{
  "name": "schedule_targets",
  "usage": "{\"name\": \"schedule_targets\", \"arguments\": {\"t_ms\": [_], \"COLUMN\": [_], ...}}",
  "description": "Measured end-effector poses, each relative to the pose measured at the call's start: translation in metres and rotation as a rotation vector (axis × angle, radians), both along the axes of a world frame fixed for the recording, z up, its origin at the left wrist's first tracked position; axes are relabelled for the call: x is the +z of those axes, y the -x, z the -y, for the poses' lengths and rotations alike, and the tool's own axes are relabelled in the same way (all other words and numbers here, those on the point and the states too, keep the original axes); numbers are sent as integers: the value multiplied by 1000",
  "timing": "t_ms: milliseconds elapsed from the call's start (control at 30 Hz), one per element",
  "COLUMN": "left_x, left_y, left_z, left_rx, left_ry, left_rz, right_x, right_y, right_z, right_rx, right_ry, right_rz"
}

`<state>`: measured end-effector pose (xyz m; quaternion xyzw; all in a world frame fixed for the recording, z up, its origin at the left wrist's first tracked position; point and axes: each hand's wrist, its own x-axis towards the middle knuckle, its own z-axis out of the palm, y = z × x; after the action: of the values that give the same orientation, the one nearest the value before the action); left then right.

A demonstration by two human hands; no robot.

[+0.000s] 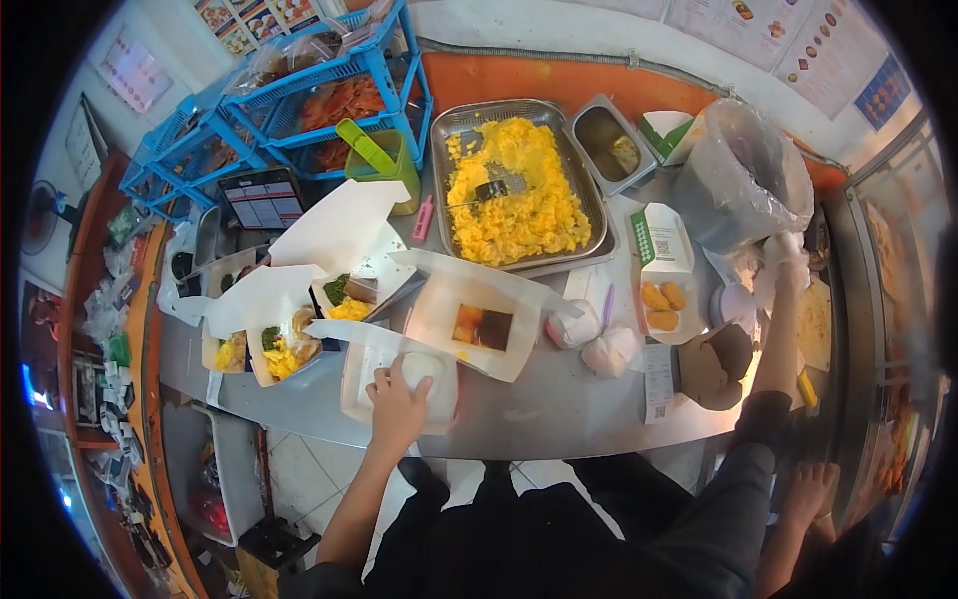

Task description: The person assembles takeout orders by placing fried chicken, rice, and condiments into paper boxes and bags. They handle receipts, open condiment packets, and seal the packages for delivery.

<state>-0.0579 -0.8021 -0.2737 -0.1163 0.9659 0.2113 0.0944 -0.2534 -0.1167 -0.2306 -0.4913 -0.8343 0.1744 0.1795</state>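
My left hand (400, 408) is bare and lies over an open white takeaway carton (359, 397), fingers apart, beside a smooth white mound (423, 371), which looks like rice. At the right, my right hand (786, 262), in a clear plastic glove, is at the foot of a large container lined with a clear plastic bag (745, 176); its fingers are blurred. Behind the left hand, another open carton (423, 314) holds brown and orange food (483, 327). Cartons with scrambled egg and greens (281, 359) stand to the left.
A steel tray (441, 172) of scrambled egg (524, 187) stands at the back, with a steel pan (610, 146) alongside. Blue baskets (322, 112) rise at back left. Wrapped bundles (610, 350), a nugget box (662, 262) and a brown carton (715, 367) lie rightward. Another person's hand (808, 490) is lower right.
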Motion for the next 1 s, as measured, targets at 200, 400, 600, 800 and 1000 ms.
{"name": "schedule_targets", "arguments": {"t_ms": [200, 400, 600, 800, 1000], "left_x": [169, 128, -12, -24, -17], "left_y": [32, 180, 223, 231, 231], "left_z": [-3, -86, -129, -140, -125], "left_rx": [11, -1393, -2081, -2189, -2091], "left_ry": [-58, 257, 662, 657, 363], "left_rz": [-155, -247, -546, -661, -677], "right_x": [31, 106, 171, 127, 102], "right_y": [24, -53, -155, -270, -248], "right_z": [-58, -93, 283, 413, 473], "right_rx": [-1, 306, 193, 185, 220], "right_ry": [677, 1199, 923, 652, 373], "right_rz": [-1020, -1852, -1660, -1311, -743]}}
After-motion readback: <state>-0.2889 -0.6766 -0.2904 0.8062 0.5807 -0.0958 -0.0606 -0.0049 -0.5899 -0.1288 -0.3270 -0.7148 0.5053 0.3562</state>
